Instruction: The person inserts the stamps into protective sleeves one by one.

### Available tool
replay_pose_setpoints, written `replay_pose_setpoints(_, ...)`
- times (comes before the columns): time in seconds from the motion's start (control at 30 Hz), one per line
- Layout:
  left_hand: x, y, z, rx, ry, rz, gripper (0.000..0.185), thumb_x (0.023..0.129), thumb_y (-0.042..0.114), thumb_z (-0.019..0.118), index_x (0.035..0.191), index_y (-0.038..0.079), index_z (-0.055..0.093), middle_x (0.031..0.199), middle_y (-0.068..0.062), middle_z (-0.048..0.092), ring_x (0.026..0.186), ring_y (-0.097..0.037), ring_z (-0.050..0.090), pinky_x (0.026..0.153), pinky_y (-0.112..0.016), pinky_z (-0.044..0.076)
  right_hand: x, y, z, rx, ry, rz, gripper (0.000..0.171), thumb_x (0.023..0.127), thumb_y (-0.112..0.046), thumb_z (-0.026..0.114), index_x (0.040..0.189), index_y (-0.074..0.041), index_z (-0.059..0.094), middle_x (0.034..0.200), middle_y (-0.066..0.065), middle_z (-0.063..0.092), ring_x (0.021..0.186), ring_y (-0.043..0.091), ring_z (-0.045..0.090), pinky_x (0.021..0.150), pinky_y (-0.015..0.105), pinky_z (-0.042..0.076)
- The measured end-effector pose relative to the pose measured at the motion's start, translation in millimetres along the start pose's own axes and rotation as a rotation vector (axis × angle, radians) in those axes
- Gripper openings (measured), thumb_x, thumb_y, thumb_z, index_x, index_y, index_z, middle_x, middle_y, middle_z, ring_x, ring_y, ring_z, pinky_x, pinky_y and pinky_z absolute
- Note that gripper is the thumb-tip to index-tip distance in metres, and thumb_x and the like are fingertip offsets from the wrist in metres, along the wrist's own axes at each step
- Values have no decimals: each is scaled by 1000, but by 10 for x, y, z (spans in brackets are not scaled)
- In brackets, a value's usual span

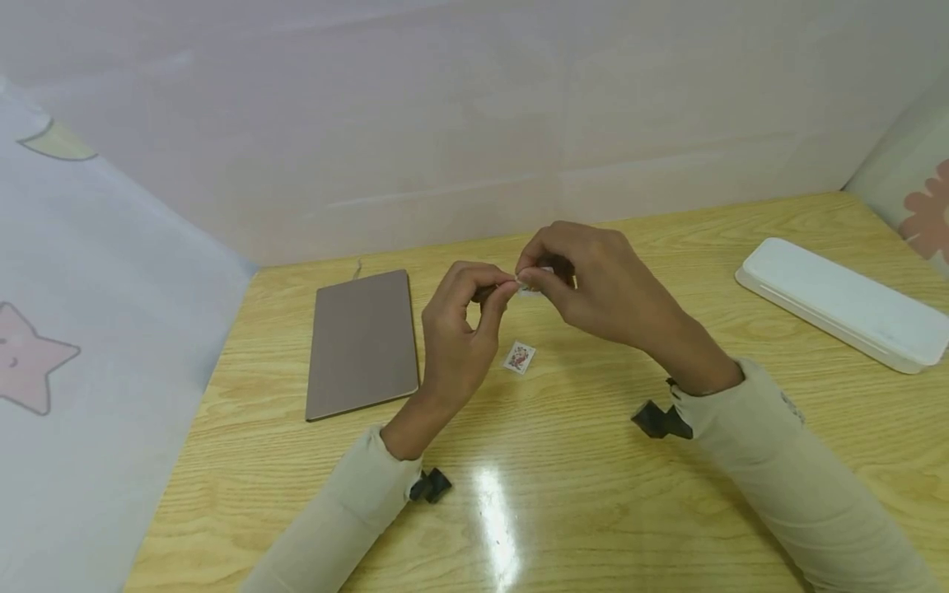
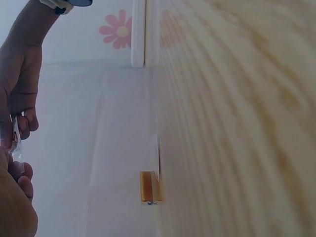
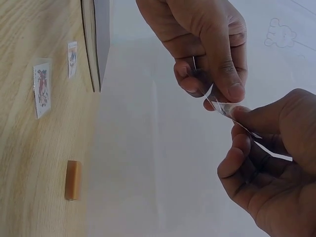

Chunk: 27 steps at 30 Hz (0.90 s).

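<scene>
My left hand (image 1: 463,329) and right hand (image 1: 596,280) meet above the table, fingertips close together. Between them they pinch a small stamp (image 3: 226,109) with clear film about it, a fingertip and thumb of each hand at its edges. Edge-on, the same piece shows in the left wrist view, its film catching light. A printed stamp with a white border (image 1: 519,357) lies on the table below the hands. In the right wrist view two stamps lie on the wood, one (image 3: 42,90) nearer and another (image 3: 72,59) beside the notebook.
A grey-brown notebook (image 1: 363,346) lies to the left of the hands. At the right is a long white case (image 1: 845,303). A small orange-brown block (image 3: 73,180) sits on the table, hidden from the head view. Pale cloth (image 1: 445,123) hangs behind the table.
</scene>
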<state>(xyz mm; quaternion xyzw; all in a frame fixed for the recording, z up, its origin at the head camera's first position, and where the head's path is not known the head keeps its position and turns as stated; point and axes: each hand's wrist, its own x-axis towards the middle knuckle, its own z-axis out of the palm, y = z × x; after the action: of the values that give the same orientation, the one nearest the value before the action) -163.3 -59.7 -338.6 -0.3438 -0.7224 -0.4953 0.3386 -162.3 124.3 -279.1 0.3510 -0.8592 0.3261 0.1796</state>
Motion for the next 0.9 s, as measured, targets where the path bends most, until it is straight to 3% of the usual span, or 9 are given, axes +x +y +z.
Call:
replay_pose_setpoints(0.23,10,13,-8,12,-6,10,8,88,5,63,95,4,61,92,-3,58,72,-10,51,63,-23,45,1,-6,1,-13,1,-15,5,90,-21,62,91,-17,64,84,-11,57,65,4,49,55,23,42)
replay_pose_setpoints(0.37,40,79,-17,3,-3,2,8,86,0,63,93,1,61,88,-6,58,70,-11,51,61,-23,45,-3,1,-31,21,-31,25,10,93,-25,57,97,-19,63,87,-14,58,69,3,51,58,24,44)
replay_pose_setpoints(0.5,97,189,-36,-100,13,-76,7,86,-6,61,92,-3,60,82,-10,57,65,-18,52,59,-25,45,-9,24,-96,51,-58,86,17,93,-36,53,104,-23,58,89,-15,58,73,1,55,62,24,46)
replay_pose_setpoints(0.67,117,252,-65,-249,23,-225,6,88,-6,57,94,-7,58,82,-15,57,64,-29,52,58,-28,46,-31,50,-144,76,-46,158,12,93,-35,55,98,-24,56,84,-14,59,74,2,57,64,25,47)
replay_pose_setpoints(0.9,88,252,-53,-274,-4,-287,7,90,-3,56,95,-7,58,83,-19,57,66,-30,53,60,-27,47,-36,39,-68,126,-47,159,12,92,-32,57,95,-21,61,85,-15,61,73,2,59,63,25,48)
